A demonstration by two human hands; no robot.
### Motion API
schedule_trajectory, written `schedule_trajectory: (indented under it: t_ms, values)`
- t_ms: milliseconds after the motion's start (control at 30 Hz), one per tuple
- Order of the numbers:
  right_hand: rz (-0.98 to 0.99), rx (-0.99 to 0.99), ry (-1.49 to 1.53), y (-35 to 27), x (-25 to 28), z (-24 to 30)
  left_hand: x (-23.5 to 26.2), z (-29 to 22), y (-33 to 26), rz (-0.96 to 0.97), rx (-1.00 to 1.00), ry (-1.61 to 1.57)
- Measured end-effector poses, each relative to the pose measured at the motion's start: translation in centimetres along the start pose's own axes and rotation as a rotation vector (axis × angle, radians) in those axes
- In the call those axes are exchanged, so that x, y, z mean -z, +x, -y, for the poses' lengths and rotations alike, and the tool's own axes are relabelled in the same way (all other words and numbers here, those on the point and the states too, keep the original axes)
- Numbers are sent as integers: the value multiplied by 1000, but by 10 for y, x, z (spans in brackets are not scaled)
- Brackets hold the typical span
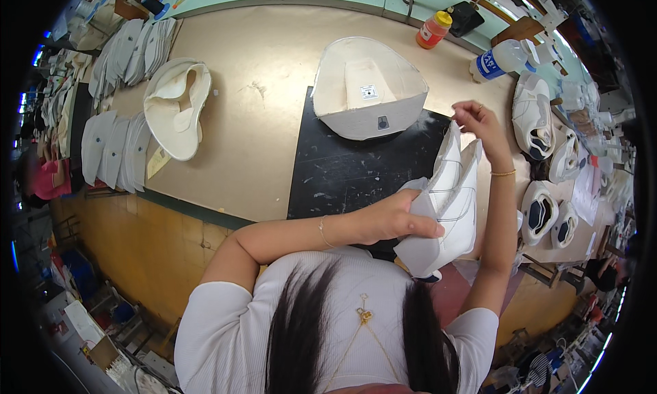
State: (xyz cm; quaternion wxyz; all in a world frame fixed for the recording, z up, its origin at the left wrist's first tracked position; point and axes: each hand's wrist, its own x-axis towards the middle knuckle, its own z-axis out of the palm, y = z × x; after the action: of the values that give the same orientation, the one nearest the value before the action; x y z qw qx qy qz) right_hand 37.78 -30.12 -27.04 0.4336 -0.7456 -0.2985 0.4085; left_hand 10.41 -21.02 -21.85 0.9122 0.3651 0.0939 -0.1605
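Observation:
My left hand [407, 219] is closed around a white stitched shoe upper [460, 219], with the thumb lying over its side. The upper stands tilted near my chest, its narrow end pointing up and away from me. By that end is my right hand [482, 124], raised with its fingers curled together. Whether the fingertips pinch the upper's edge or something finer is too small to see. Beyond my hands, a cream-lined shoe upper [402, 117] with a small dark patch rests partly on a black mat [342, 165]. Farther left lies another cream shoe upper [191, 144].
Stacks of white cut pieces [109, 151] line the table's left end. At the back right stand a yellow-capped red bottle [432, 31] and a clear plastic bottle [503, 59]. Several white shoe uppers [530, 113] sit along the right side.

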Motion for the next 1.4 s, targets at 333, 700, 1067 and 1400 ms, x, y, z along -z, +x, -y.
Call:
schedule_trajectory:
  t_ms: [333, 700, 1067, 1400]
  values:
    - [451, 672, -810, 40, -118, 127, -8, 10, 8, 21, 37, 20]
    - [542, 513, -1078, 54, -159, 137, 0, 12, 2, -46, 47, -66]
    - [538, 479, -762, 74, -148, 114, 1, 9, 4, -32, 46, -102]
    - [5, 328, -341, -10, 6, 117, 1, 13, 3, -23, -8, -90]
